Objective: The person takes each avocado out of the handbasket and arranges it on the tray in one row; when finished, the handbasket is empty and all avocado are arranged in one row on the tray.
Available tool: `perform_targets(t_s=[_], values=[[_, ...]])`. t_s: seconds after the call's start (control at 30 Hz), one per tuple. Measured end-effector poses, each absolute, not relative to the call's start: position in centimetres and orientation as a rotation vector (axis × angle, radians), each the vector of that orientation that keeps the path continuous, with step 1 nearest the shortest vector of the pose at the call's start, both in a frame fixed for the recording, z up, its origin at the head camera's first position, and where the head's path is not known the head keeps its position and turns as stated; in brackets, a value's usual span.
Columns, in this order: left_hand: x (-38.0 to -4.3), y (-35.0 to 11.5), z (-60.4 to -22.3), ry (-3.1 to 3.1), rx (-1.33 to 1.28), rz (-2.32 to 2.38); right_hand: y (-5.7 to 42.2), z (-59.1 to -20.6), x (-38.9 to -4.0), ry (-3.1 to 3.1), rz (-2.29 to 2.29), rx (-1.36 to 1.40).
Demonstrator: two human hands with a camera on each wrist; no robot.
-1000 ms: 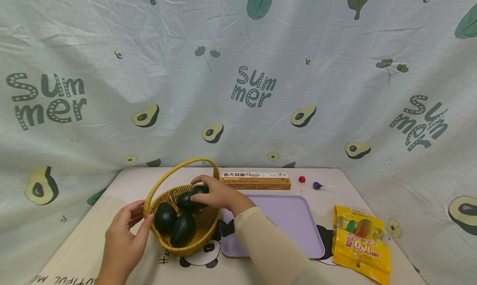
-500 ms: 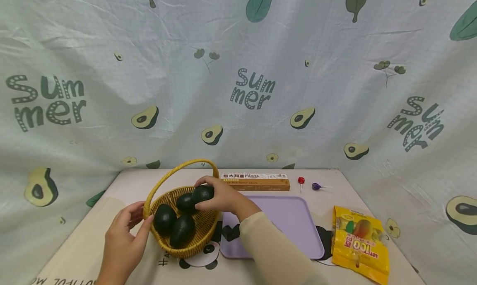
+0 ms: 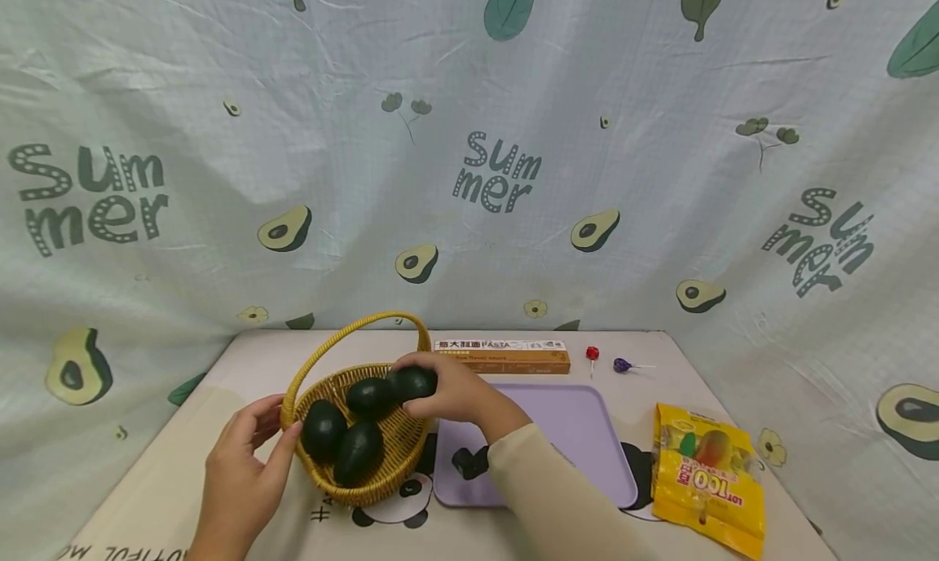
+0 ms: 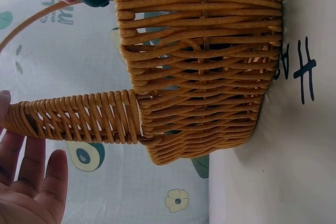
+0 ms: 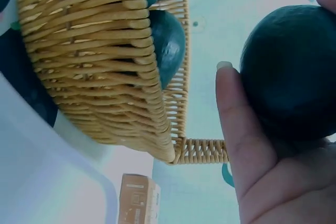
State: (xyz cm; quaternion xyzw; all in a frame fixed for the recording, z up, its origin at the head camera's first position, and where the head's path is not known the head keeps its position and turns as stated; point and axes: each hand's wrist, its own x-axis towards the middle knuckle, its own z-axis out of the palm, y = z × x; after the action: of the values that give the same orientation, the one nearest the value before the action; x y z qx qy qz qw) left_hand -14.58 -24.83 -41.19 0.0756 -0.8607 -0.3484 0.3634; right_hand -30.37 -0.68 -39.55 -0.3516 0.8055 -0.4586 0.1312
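Note:
My right hand point(image 3: 458, 390) grips a dark green avocado point(image 3: 413, 383) above the right rim of a yellow wicker basket point(image 3: 402, 455). In the right wrist view, this avocado point(image 5: 291, 72) is held between thumb and fingers, apart from the basket. Three more avocados stay inside: one at the left point(image 3: 324, 430), one at the front point(image 3: 359, 452), and one toward the back point(image 3: 370, 397). At the basket's left side my left hand point(image 3: 245, 467) holds the base of the arched handle point(image 4: 79, 119), with the thumb in front and fingers behind.
Right of the basket lies a purple tray point(image 3: 565, 422). Behind it are a pasta box point(image 3: 502, 357), a red lollipop point(image 3: 592, 354) and a purple lollipop point(image 3: 623, 365). A yellow candy bag point(image 3: 707, 475) lies at the right. A printed cloth point(image 3: 469, 292) hangs behind the table.
My right hand has lifted an avocado from among the others and carried it right, toward the basket's rim. My left hand has stayed on the handle.

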Motion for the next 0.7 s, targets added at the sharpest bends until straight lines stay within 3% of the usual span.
perform_targets(t_s=[0.7], values=[[-14.5,-24.8,-41.2,-2.212,0.192,-0.892,2.1,-39.8,-30.4,2.401,-1.346,-1.041]])
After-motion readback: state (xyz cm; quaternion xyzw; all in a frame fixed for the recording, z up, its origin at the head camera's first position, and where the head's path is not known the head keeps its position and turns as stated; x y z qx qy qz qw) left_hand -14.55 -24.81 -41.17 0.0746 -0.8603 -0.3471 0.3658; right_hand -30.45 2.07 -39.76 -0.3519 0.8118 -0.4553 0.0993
